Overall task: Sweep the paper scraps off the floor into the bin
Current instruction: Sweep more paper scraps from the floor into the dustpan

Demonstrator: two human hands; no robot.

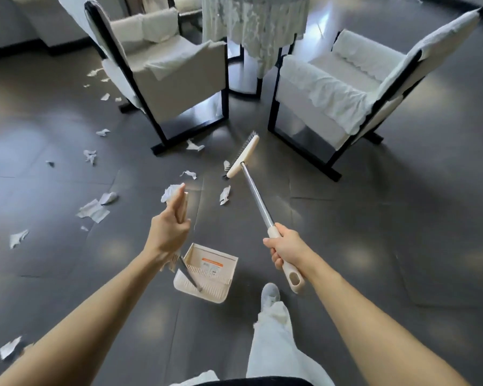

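Tight in my right hand (286, 250) the broom (260, 201), my left hand (169, 232) wrapped round the dustpan (221, 277) handle, paper scraps (94, 211) on the floor (346, 218) left of the dustpan

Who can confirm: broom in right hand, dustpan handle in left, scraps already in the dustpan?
One error: head view shows the dustpan empty; the paper scraps lie on the floor. Rest holds: broom in right hand, dustpan handle in left hand.
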